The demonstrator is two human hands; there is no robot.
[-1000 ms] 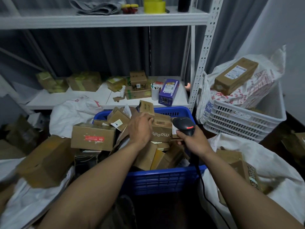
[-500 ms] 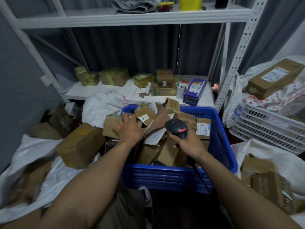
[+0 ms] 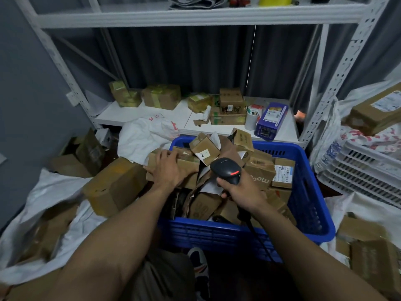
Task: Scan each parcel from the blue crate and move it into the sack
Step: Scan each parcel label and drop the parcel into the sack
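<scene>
Grey curtained walls and white steel shelving (image 3: 195,17) are forming the backdrop.

Head view: a blue crate (image 3: 217,235), heaped with cardboard parcels, is being worked over. The left hand (image 3: 170,170) is being laid palm-down on a brown parcel (image 3: 192,168) at the crate's left rim, its fingers spread and curled over the far top edge. A black scanner (image 3: 226,170) is being held above the heap by the right hand (image 3: 244,193), fingers wrapped round the handle, a red strip showing on its head.

Compared with a second ago, the left hand is being seen shifted from a central parcel to this left-rim one. A new parcel is apparently being selected, and is judged not yet scanned. A white sack (image 3: 43,192), already holding boxes, is lying just beside the crate on the left and is probably the destination.
</scene>
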